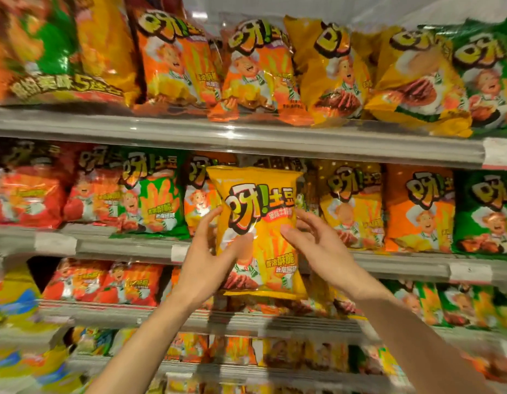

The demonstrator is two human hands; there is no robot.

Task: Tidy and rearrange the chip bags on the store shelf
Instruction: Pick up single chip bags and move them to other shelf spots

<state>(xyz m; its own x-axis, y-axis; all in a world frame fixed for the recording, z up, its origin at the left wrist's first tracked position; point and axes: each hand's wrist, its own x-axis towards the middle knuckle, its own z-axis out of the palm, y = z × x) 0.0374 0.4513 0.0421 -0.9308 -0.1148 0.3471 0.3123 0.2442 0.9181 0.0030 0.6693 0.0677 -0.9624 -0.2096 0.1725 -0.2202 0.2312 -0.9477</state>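
I hold a yellow chip bag point(259, 231) upright in front of the middle shelf point(403, 261), dead centre of my view. My left hand point(211, 258) takes its left edge: the thumb lies across the front of the bag near its middle and the fingers curl round behind, so this grip is closed on the bag. My right hand point(317, 241) is at the bag's right edge, at 3 o'clock from the bag's centre; its thumb presses the front and the fingers spread loosely toward the back, a wider grip, though how much the fingers actually touch behind I cannot tell. The bag hangs clear of the shelf edge, its bottom seam below the shelf's front rail and its top just under the upper shelf point(246, 137).

On the middle shelf, at 9 o'clock from my bag, stands a green bag point(154, 200), with red bags point(93, 191) farther left. At 3 o'clock stands another yellow bag point(352, 206), then an orange bag point(420, 211), then a green one at the frame's edge. At 12 o'clock, the upper shelf carries orange bags point(258, 69) and yellow ones leaning against each other. The lower shelves at 6 o'clock are blurred.
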